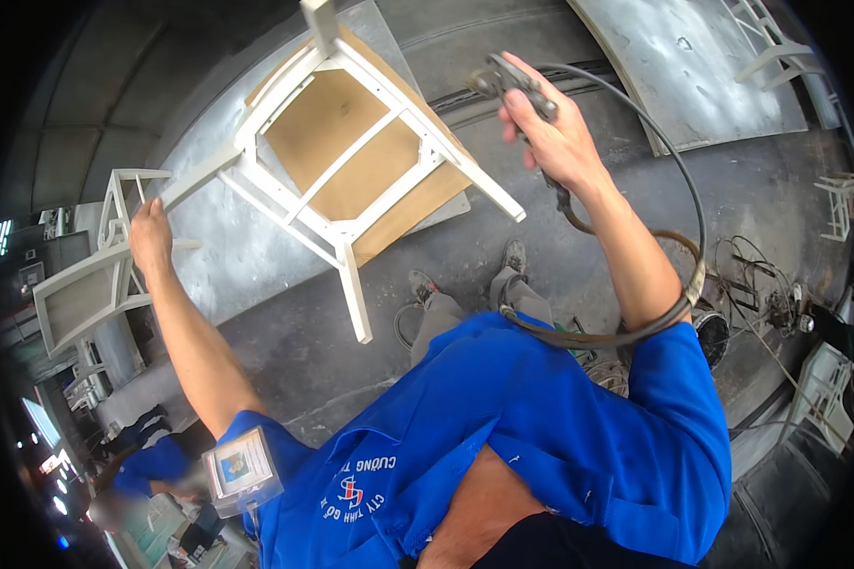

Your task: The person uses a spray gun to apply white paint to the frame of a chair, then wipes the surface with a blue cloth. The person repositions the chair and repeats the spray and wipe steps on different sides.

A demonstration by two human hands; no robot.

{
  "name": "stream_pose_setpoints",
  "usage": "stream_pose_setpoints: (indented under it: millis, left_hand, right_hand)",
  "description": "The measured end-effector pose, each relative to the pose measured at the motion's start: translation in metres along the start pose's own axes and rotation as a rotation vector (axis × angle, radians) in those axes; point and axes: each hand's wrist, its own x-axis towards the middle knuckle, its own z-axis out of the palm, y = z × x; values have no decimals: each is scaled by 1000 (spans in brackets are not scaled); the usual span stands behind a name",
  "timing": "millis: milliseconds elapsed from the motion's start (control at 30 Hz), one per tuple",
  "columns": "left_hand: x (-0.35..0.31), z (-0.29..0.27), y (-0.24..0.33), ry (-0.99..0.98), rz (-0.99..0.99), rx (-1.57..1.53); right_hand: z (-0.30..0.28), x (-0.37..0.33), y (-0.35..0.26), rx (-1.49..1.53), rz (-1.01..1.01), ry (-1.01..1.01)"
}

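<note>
A white-painted wooden chair frame lies tilted on a brown cardboard sheet, its legs pointing outward. My left hand is closed around the end of one long post of the chair, at the left. Held up to the right of the chair is a dark metal spray gun, with my right hand wrapped around its handle. An air hose loops from the gun around my right forearm. Some of my right fingers are hidden behind the gun's handle.
The cardboard rests on a grey metal-topped table. More white chair frames stand at the left and far right. Tangled hoses lie on the floor at right. A person in a blue sleeve is at lower left.
</note>
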Motion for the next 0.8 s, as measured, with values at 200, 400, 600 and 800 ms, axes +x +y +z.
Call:
stream_pose_setpoints:
  millis: [200, 400, 600, 800]
  left_hand:
    - [5, 6, -17, -2, -66, -101]
    - [16, 10, -32, -97, -272, -416]
    - [13, 1, -38, -175, -366, -429]
    - [19, 8, -55, -179, -374, -531]
  right_hand:
    - [-25, 92, 10, 50, 70, -105]
    - [-57, 114, 33, -30, 101, -180]
    - [-109, 73, 70, -79, 297, -262]
    - [-143, 45, 87, -185, 462, -279]
